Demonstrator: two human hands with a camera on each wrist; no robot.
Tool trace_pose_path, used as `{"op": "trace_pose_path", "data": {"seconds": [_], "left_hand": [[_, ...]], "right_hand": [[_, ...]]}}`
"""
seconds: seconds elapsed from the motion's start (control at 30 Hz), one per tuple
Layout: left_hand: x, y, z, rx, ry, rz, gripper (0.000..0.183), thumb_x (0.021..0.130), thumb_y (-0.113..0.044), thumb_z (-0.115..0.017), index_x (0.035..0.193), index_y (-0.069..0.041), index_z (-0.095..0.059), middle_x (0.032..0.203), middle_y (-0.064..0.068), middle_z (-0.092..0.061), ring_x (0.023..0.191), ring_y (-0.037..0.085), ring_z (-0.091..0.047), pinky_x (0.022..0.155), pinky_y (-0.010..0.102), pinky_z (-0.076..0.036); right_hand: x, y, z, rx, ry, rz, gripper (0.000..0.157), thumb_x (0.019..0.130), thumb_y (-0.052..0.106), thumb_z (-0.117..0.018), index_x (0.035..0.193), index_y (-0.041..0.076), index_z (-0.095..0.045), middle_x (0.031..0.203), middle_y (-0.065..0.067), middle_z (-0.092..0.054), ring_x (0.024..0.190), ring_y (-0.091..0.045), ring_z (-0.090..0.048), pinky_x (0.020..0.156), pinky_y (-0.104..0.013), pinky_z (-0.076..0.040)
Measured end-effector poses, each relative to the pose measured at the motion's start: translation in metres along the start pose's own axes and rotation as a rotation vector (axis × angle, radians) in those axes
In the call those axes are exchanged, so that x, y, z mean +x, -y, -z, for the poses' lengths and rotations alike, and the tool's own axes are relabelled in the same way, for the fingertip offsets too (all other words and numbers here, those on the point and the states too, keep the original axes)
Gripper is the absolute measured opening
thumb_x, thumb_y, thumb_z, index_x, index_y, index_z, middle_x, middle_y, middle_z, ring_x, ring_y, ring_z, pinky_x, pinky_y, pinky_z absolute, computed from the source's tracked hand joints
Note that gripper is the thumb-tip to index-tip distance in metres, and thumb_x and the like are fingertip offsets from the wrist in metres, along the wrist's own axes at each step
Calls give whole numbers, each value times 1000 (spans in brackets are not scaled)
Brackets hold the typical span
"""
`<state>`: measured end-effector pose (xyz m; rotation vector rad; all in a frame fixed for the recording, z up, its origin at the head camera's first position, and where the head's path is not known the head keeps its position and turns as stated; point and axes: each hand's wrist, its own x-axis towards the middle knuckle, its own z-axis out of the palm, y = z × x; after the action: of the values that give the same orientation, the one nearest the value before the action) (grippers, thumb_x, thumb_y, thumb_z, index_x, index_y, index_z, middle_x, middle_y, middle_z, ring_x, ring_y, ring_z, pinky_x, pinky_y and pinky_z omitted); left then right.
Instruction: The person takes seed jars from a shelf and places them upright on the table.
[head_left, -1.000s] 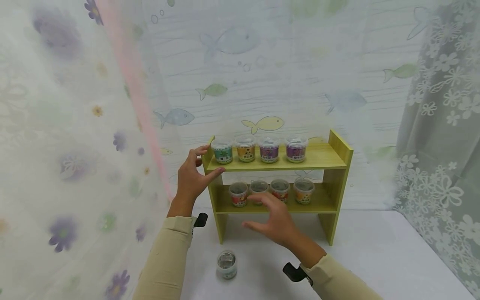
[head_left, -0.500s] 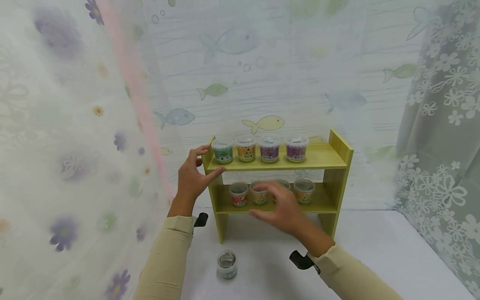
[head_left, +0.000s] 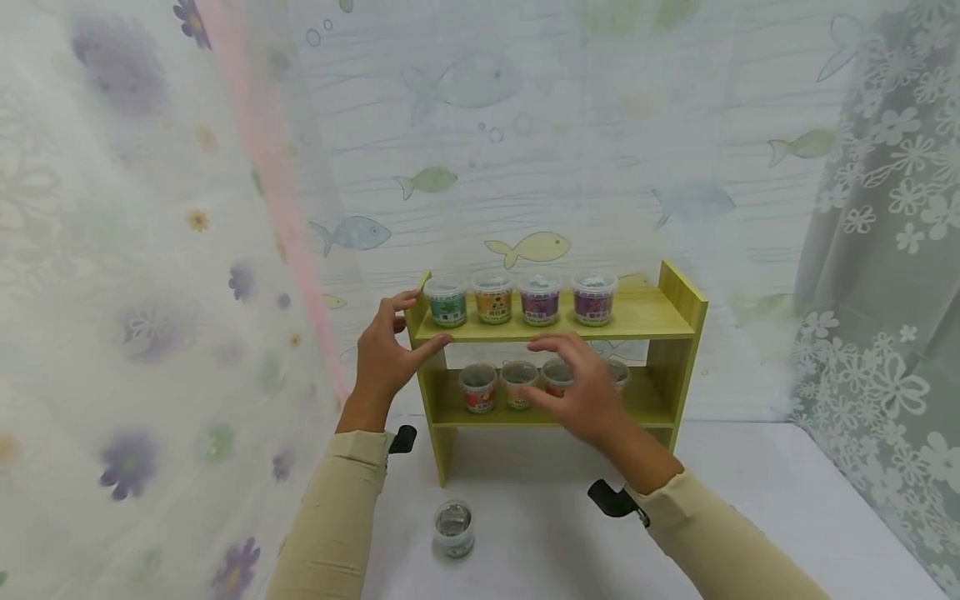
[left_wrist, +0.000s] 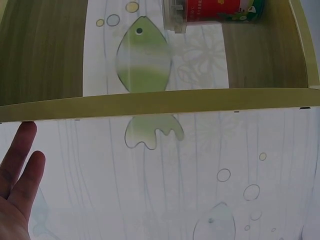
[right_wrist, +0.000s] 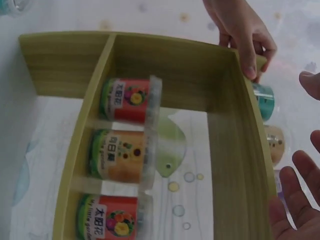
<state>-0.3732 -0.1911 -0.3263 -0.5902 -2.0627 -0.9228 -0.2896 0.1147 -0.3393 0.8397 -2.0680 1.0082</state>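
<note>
Shelf (head_left: 645, 312) stands ahead, long axis crosswise; left hand (head_left: 385, 354), nearer, grips its left end; right hand (head_left: 587, 396), empty, loose, before its middle.

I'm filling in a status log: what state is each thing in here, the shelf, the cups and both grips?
Shelf: upright on the table.
Left grip: holding the shelf's left end.
Right grip: open, holding nothing.
Four top-row cups: upright.
Four lower-row cups: upright, some partly hidden by the right grip in the head view.
Loose cup: upright on the table; sealed or not, I cannot tell.
</note>
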Motion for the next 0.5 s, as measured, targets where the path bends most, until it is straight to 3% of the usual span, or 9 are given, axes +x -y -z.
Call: {"op": "trace_pose_path", "data": {"seconds": [0.5], "left_hand": [[0,1,-1,-9,0,-2,77,78,-46,-88,138,-14,-52,153,-10,-54,114,27,-68,98,50,-56]], "right_hand": [[27,-17,36,-123,-220,39,48,77,21,-91,118,5,-72,132,-11,-66,130,-29,-56,99,-50,-48]]}}
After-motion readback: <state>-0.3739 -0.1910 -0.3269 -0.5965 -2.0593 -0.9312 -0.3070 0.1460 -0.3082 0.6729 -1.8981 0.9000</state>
